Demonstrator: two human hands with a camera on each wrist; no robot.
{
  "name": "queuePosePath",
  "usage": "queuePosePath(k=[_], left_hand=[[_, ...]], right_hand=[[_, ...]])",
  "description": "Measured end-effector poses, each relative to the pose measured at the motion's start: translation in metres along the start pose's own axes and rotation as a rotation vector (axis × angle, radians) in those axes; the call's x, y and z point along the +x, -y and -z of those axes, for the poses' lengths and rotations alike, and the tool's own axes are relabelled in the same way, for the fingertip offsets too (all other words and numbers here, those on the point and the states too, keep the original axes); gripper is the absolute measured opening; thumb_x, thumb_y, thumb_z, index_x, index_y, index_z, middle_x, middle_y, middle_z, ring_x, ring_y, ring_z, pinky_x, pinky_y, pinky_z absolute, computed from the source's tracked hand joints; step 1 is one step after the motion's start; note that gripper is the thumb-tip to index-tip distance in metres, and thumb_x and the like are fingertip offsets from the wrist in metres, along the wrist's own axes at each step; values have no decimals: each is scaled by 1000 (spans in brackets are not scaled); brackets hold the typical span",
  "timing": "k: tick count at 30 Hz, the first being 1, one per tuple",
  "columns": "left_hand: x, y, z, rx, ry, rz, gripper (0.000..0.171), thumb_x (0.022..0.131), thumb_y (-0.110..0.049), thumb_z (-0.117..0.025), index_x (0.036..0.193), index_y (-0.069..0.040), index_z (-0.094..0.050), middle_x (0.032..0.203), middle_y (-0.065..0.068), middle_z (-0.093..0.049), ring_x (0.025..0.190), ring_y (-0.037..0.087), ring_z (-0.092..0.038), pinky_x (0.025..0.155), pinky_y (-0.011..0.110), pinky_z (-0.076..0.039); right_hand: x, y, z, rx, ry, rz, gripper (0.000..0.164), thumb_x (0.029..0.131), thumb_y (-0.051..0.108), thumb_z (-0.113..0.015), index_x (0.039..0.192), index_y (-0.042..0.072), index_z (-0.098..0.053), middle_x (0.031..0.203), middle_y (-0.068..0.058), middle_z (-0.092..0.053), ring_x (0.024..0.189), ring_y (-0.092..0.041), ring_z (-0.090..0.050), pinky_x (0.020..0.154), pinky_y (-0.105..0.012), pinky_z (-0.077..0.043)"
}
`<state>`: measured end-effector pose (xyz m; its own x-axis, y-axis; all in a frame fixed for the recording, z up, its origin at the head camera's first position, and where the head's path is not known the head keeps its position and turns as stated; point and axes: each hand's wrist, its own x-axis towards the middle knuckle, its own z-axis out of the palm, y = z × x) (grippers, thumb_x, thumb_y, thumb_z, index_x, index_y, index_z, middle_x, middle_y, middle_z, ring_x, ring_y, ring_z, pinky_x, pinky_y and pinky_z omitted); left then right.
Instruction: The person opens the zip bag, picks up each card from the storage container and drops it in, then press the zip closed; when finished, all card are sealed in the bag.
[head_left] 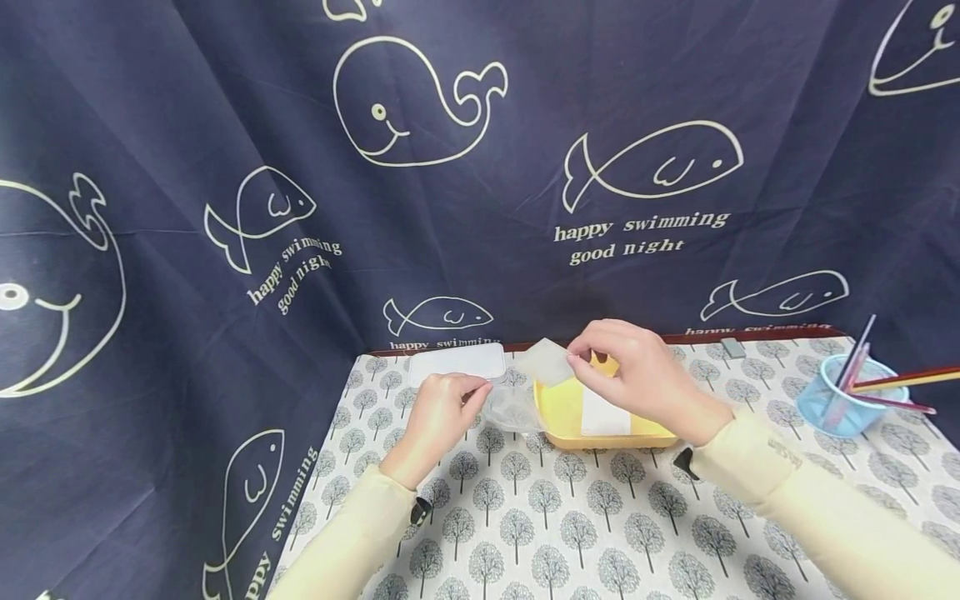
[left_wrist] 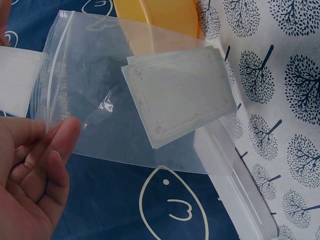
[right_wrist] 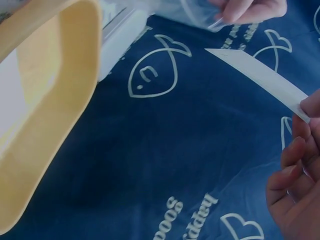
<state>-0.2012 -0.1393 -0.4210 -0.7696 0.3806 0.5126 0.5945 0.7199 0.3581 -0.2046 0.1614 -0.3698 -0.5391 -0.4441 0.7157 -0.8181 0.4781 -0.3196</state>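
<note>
My left hand (head_left: 444, 417) pinches the zip edge of a clear zip-lock bag (left_wrist: 100, 105) between thumb and finger. Inside the bag lies a small stack of pale cards (left_wrist: 182, 92) with a faint printed border. My right hand (head_left: 633, 371) pinches a whitish card (head_left: 546, 362) at its edge, held up near the bag's mouth. In the right wrist view this card (right_wrist: 260, 77) appears thin and tilted, apart from the bag. Below my right hand stands a yellow tray (head_left: 562, 440) with a white sheet (head_left: 603, 414) in it.
Behind the left hand lies a white flat box (head_left: 459, 362). A blue cup (head_left: 843, 408) with pens and pencils stands at the right, and a small grey block (head_left: 732, 347) lies at the back edge. The tree-patterned tablecloth (head_left: 517, 517) meets a dark blue curtain (head_left: 480, 217).
</note>
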Motion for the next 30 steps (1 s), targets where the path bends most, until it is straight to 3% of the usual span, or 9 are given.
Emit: queuePosePath(k=[6, 13, 20, 25, 30], left_hand=[[0, 0, 0, -5, -15, -8, 10, 98, -14, -74, 95, -9, -83, 87, 3, -79, 66, 6, -67, 65, 23, -58], [0, -1, 0, -12, -19, -13, 10, 98, -13, -74, 96, -10, -83, 87, 3, -79, 67, 6, -69, 66, 23, -59], [0, -1, 0, -18, -13, -9, 10, 98, -12, -74, 95, -9, -83, 85, 2, -79, 64, 5, -66, 64, 21, -57], [-1, -2, 0, -19, -21, -13, 9, 96, -11, -75, 95, -8, -83, 87, 3, -79, 66, 6, -68, 63, 22, -58], [-2, -2, 0, -6, -25, -25, 9, 97, -12, -75, 95, -9, -83, 86, 3, -79, 63, 5, -65, 59, 20, -55]], right_hand=[[1, 14, -8, 40, -28, 51, 14, 88, 6, -73, 90, 20, -71, 82, 13, -59, 78, -11, -57, 70, -17, -43], [-8, 17, -22, 34, 5, -5, 12, 90, 11, -71, 92, 23, -72, 82, 15, -58, 79, -6, -55, 69, -15, -43], [-16, 14, -40, 5, 8, 34, 14, 87, 9, -69, 85, 22, -67, 79, 15, -57, 73, -7, -55, 64, -20, -44], [-19, 14, -51, -39, 82, -16, 15, 88, 11, -70, 82, 24, -66, 77, 15, -56, 70, -7, -53, 62, -24, -47], [-19, 18, -59, -74, 186, -96, 7, 90, 16, -73, 86, 22, -72, 83, 14, -60, 76, -9, -57, 68, -28, -53]])
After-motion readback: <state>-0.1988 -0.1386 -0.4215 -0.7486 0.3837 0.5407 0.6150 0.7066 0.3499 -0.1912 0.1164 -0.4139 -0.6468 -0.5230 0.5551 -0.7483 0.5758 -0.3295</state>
